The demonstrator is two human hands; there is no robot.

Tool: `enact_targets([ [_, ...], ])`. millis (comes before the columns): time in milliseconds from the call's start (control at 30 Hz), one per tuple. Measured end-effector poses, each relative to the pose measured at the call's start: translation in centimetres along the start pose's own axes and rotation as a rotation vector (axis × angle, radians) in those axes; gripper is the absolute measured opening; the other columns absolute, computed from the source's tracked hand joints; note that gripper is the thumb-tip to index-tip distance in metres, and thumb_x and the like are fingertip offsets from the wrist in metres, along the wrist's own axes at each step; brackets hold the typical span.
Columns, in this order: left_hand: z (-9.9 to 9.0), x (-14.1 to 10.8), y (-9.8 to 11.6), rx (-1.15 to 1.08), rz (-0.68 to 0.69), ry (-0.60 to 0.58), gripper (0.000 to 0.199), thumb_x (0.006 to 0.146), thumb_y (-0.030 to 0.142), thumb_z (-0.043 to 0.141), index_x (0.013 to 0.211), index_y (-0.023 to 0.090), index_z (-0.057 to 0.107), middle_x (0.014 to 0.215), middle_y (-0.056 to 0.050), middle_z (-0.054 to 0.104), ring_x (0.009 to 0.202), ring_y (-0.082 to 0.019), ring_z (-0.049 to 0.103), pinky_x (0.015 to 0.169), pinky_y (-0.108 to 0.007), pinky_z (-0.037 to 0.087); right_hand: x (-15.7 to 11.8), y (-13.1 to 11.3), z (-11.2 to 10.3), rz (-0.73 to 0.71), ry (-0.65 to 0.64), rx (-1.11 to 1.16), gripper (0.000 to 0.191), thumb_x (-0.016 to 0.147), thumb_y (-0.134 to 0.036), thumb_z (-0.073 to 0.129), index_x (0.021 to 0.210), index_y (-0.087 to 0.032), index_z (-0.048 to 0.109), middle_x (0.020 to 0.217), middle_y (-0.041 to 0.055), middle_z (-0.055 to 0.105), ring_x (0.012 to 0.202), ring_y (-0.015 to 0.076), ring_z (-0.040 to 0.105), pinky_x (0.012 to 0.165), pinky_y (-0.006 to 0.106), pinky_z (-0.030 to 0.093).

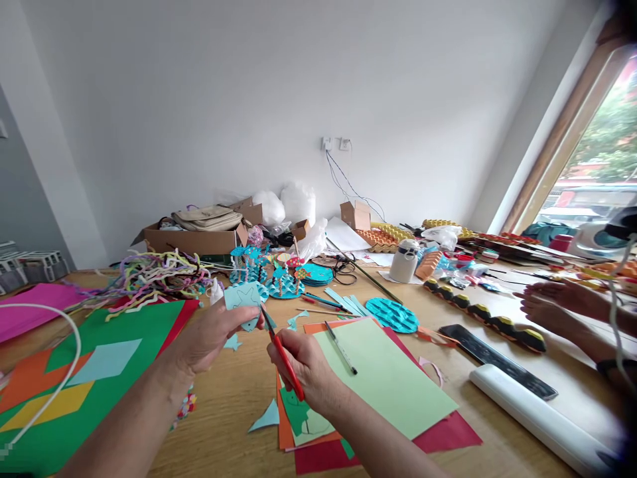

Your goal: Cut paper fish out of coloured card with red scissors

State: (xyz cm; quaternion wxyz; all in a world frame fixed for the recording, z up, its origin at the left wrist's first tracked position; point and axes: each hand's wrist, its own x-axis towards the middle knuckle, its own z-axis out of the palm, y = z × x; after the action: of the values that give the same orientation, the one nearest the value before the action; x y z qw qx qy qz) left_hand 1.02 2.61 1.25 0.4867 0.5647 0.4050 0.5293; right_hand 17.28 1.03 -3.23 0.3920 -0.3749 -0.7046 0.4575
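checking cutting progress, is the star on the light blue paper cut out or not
Not fully cut out: light blue paper extends beyond the star outline.

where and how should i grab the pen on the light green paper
Probably mid-barrel: pinch the pen across its width, coming down from above and a little from the right. It is thin, lies flat on the light green paper with nothing over it, and the right hand, holding scissors, is on its left.

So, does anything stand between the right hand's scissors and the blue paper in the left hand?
Nothing visible does: the scissors in the right hand reach right to the edge of the blue paper that the left hand pinches.
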Motion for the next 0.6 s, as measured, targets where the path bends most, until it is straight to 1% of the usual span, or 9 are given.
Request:
enact_targets([
  [100,0.03,-0.07,0.17,0.016,-0.034,-0.093,0.011,0.067,0.029,0.062,0.067,0.019,0.068,0.071,-0.003,0.064,0.069,-0.018,0.055,0.068,-0.029,0.044,0.01,0.38,0.15,0.007,-0.001,0.056,0.023,0.081,-0.026,0.043,0.059,-0.019,0.039,0.044,-0.0075,0.031,0.041,0.0059,0.031,0.042,0.019,0.023],
  [267,0.15,-0.13,0.31,0.047,-0.009,-0.095,0.014,0.069,0.031,0.06,0.067,0.018,0.066,0.069,-0.003,0.063,0.07,-0.019,0.054,0.068,-0.03,0.043,-0.01,0.75,0.33,0.001,-0.038,0.197,0.022,0.083,-0.026,0.041,0.063,-0.019,0.043,0.045,-0.0069,0.039,0.038,0.0058,0.036,0.039,0.017,0.028],
  [433,0.27,0.04,0.06,0.064,-0.003,-0.091,0.014,0.07,0.032,0.059,0.07,0.019,0.064,0.071,-0.002,0.063,0.072,-0.02,0.054,0.069,-0.03,0.042,-0.03,0.5,0.31,0.014,-0.041,0.205,0.021,0.083,-0.023,0.04,0.063,-0.018,0.044,0.044,-0.0074,0.039,0.038,0.005,0.036,0.039,0.016,0.029],
  [600,0.03,0.09,-0.32,0.155,0.015,-0.126,0.017,0.073,0.034,0.055,0.071,0.018,0.06,0.073,-0.002,0.061,0.075,-0.02,0.053,0.071,-0.031,0.041,0.01,0.28,0.21,0.031,-0.048,0.211,0.021,0.083,-0.024,0.041,0.064,-0.017,0.046,0.044,-0.008,0.038,0.037,0.0044,0.035,0.038,0.015,0.028],
])
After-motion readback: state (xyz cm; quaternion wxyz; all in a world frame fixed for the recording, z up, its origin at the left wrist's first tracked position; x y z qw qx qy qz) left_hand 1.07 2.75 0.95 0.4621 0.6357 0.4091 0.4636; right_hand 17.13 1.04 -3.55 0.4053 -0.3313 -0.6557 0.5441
